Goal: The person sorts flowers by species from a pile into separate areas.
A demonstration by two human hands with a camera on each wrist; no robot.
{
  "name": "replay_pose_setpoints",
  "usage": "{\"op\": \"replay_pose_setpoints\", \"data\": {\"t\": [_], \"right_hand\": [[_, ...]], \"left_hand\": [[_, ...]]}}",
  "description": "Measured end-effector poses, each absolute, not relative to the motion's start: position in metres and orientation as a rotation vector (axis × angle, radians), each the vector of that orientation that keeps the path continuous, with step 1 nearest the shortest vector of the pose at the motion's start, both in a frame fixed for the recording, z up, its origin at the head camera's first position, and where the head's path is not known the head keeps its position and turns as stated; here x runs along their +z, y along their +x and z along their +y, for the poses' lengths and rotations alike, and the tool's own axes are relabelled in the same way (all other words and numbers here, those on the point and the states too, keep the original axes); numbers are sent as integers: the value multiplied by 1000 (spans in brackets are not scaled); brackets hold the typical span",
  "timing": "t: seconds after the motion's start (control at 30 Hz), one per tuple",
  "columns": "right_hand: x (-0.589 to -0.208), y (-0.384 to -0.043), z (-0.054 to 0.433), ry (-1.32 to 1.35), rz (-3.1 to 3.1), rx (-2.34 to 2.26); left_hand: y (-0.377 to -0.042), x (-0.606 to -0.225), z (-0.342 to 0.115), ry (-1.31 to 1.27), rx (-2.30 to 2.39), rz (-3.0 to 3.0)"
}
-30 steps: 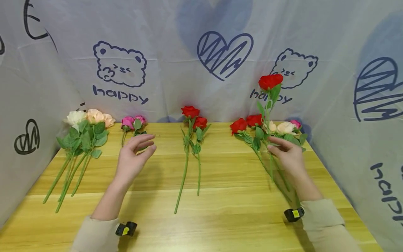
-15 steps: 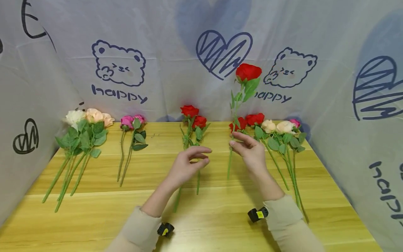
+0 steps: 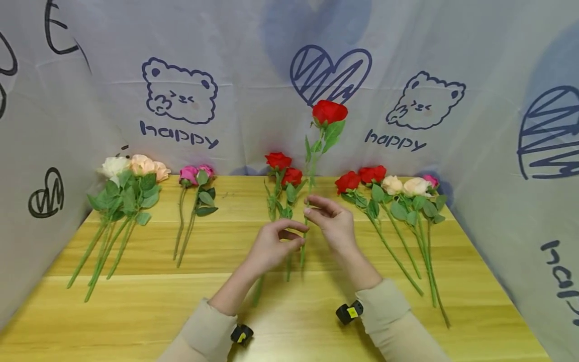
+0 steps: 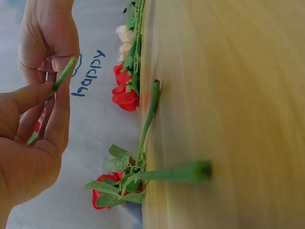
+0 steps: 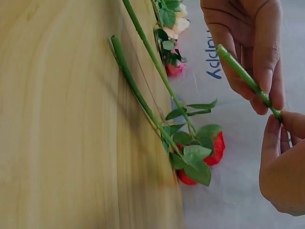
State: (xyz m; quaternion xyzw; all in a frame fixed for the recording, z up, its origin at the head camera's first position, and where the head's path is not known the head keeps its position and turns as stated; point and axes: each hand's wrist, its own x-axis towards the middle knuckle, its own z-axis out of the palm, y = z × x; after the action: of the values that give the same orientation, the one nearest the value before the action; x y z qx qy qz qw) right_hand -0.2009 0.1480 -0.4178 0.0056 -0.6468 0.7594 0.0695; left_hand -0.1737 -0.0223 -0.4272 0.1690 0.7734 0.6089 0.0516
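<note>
Left wrist view, held rose, mostly hidden

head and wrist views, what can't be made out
Head: stem of a central red rose, partly behind the left hand.
Head: rightmost pink rose, partly behind a cream rose.
Head: rightmost heart print, cut off by right edge.
Left wrist: held red rose, mostly behind the left hand.
Right wrist: lettering, partly behind the left hand.

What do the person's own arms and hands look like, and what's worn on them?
Left hand and right hand wear no visible gloves. Both arms have beige sleeves leaving the lower forearms bare. Beside each cuff sits a small, boxy black device with a yellow patch; no cables show.
</note>
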Motion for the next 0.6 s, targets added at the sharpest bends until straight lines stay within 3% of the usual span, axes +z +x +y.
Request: {"op": "replay_pose_setpoints", "data": {"t": [0.33,0.6], "right_hand": [[-416,-199,150,143,-1993,2302],[-412,-198,192,267,-2140,2124]], "left_hand": [[-171,-424,-28,427,1887,2316],[-172,-424,-43,451,1800,2432]]}}
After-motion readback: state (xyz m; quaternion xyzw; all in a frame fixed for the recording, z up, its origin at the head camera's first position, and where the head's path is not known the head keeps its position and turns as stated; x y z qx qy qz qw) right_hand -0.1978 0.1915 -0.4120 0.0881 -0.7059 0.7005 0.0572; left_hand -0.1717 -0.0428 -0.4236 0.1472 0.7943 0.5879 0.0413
